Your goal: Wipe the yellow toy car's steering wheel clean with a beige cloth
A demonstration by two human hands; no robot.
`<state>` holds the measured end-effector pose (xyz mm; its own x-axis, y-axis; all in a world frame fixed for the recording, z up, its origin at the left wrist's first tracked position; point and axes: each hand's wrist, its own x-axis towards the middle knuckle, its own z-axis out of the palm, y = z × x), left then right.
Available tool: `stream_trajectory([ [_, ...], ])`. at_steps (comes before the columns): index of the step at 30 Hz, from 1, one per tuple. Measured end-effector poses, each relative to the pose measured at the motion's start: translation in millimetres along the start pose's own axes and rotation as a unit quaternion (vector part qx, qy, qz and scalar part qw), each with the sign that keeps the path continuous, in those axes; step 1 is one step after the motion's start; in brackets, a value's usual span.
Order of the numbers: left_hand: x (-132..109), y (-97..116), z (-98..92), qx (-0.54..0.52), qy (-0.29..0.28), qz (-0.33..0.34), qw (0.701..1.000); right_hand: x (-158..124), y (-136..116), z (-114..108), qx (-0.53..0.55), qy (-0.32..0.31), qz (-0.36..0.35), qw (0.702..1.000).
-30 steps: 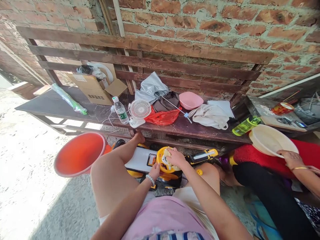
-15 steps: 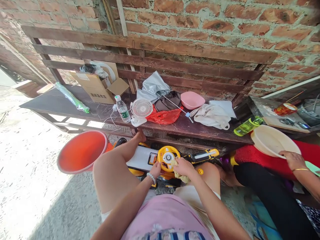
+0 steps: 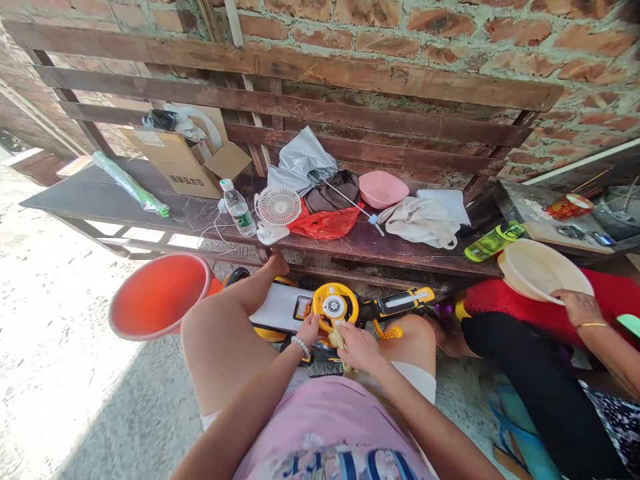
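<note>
A yellow and white ride-on toy car (image 3: 280, 308) stands between my knees, under the bench. My left hand (image 3: 309, 329) grips the left rim of its yellow steering wheel (image 3: 334, 306). My right hand (image 3: 359, 347) is closed on a pale yellowish cloth (image 3: 337, 337) pressed to the wheel's lower edge. A white bead bracelet is on my left wrist.
A dark wooden bench (image 3: 400, 253) against a brick wall carries a small fan (image 3: 278, 208), water bottle (image 3: 238, 209), cardboard box (image 3: 175, 163), red bag, pink bowl (image 3: 383, 189) and white cloth. An orange bucket (image 3: 159, 295) lies at left. At right a seated person's hand (image 3: 577, 305) holds a cream basin (image 3: 537, 271).
My right hand with the cloth has slid from the top of the steering wheel down to its lower edge. My left hand stayed on the wheel's rim.
</note>
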<state>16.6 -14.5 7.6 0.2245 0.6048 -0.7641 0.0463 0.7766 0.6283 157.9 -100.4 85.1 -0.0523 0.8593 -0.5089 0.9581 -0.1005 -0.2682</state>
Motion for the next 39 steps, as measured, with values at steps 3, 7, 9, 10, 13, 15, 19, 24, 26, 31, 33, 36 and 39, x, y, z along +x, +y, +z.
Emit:
stream_trajectory([
  [3,0.7,0.3,-0.3,0.002,-0.005,-0.004,1.000,-13.4,-2.5,7.7,0.025,-0.045,-0.031,0.998],
  [7,1.8,0.3,-1.5,0.019,-0.003,-0.006,1.000,-22.9,11.7,-2.6,0.052,0.011,0.023,0.998],
  [9,2.6,-0.1,-1.6,0.022,0.001,-0.006,1.000,-19.1,21.6,-15.0,0.044,0.052,0.054,0.996],
  [10,3.0,-0.4,-1.5,0.022,0.004,-0.006,1.000,-15.2,25.1,-20.0,0.033,0.063,0.063,0.996],
  [13,3.2,-1.0,-1.7,0.016,0.005,-0.003,1.000,0.0,25.2,-21.9,-0.011,0.035,0.061,0.997],
  [15,2.4,-0.6,-2.1,0.011,0.001,0.003,1.000,8.6,17.6,-12.7,-0.032,0.011,0.057,0.998],
  [19,1.5,0.8,-2.7,0.005,-0.007,0.004,1.000,11.0,2.7,3.2,-0.046,0.013,0.051,0.998],
  [24,6.3,-1.1,-3.0,0.006,0.002,0.002,1.000,5.8,10.5,-22.2,0.012,-0.008,-0.010,1.000],
  [26,8.5,-2.3,-3.7,0.015,-0.004,0.008,1.000,13.3,18.1,-41.6,0.008,0.035,0.016,0.999],
  [31,9.1,-1.6,-4.9,0.030,-0.008,0.010,0.999,60.6,28.0,-81.7,-0.074,0.106,0.008,0.992],
  [33,7.5,-0.1,-5.0,0.028,-0.005,0.011,1.000,80.8,28.4,-87.4,-0.106,0.073,-0.015,0.992],
  [36,3.8,2.7,-4.5,0.021,-0.002,0.011,1.000,98.8,30.9,-85.3,-0.123,0.038,-0.017,0.991],
  [39,0.2,5.6,-2.9,0.016,-0.002,0.005,1.000,98.6,37.2,-79.0,-0.131,0.036,-0.020,0.991],
])
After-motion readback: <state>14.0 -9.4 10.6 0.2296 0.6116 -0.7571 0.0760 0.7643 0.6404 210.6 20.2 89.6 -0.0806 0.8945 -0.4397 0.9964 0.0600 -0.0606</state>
